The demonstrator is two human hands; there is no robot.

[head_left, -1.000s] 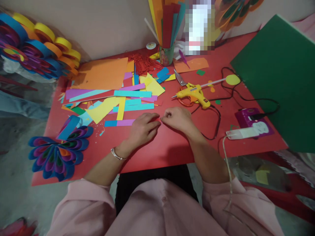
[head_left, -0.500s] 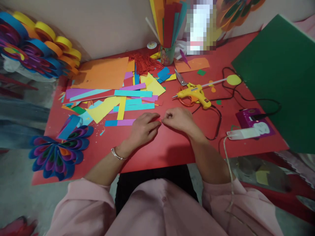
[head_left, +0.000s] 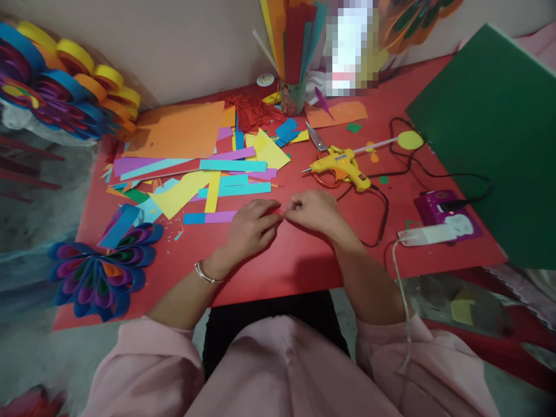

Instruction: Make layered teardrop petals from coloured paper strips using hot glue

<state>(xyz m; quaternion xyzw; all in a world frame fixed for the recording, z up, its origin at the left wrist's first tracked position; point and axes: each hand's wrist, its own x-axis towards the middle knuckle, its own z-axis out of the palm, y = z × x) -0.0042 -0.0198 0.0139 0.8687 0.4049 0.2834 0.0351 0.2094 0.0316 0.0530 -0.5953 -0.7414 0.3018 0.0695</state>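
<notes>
A paper strip (head_left: 220,217), blue then purple, lies on the red tabletop and runs under my left hand (head_left: 257,225). Its far end shows as a small red bit between my two hands. My left hand is closed, fingers bent together on the strip. Close to its fingertips, my right hand (head_left: 311,213) is curled in a pinch at the red end. The fingertips hide how that end is folded or joined. Just beyond my right hand rests a yellow glue gun (head_left: 341,166), its nozzle pointing left, on top of scissors (head_left: 318,137).
Paper strips and an orange sheet (head_left: 176,130) cover the table's back left. A looped paper flower (head_left: 104,269) lies at the left edge. On the right are a green board (head_left: 473,133), a purple box (head_left: 434,205), a white plug strip (head_left: 434,233) and black cord.
My hands keep the same pose on the strip. The whole view shifts slightly left. At the left edge, a person's blue-clad leg has moved and is blurred.
</notes>
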